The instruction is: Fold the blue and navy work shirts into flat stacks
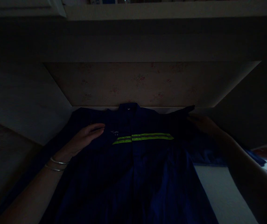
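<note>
The left hand, thumb slightly apart from fingers, is over a navy work jacket lying front-up on a pale surface. The right hand is at a sleeve; its grip cannot be determined.

A work jacket is lying spread on a tabletop, its collar pointing toward the back wall and its body extending toward the wearer. Side panels are flanking it on the left and right; a shelf edge is running above. A reflective strip is crossing the chest, with a logo sitting just behind its left end. The left hand is positioned over the left chest, bangles encircling its wrist; the right hand is lying by the right shoulder, its forearm crossing the right-hand sleeve.
</note>
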### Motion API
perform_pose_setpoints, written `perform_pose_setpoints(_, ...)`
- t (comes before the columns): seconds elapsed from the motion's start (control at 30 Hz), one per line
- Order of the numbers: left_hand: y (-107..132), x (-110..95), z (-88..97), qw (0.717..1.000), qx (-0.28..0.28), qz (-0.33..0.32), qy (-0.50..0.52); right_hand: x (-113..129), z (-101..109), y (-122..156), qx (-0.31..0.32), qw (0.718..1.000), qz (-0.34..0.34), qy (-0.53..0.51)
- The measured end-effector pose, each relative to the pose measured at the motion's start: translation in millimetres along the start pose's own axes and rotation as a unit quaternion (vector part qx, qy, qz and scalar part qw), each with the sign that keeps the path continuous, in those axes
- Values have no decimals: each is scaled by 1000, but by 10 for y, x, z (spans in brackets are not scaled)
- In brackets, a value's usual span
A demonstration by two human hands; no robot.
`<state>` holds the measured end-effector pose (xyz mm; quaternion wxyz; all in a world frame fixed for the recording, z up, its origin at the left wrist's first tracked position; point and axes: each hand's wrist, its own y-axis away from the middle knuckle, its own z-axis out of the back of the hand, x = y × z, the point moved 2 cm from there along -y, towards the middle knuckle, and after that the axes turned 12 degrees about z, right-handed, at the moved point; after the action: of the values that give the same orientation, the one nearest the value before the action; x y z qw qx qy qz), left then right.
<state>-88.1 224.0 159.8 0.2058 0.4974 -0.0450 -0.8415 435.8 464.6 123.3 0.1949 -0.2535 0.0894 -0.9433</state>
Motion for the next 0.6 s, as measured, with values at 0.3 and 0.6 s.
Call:
perform_pose_setpoints(0.3, -246, 1068, -547, 907, -51, -52, -414, 1084, -764, 205, 132, 971, 193, -46)
perform_pose_setpoints(0.6, -66, 1133, -684, 930, -33, -36, -363, 995, -1726, 481, 138, 977, 145, 76)
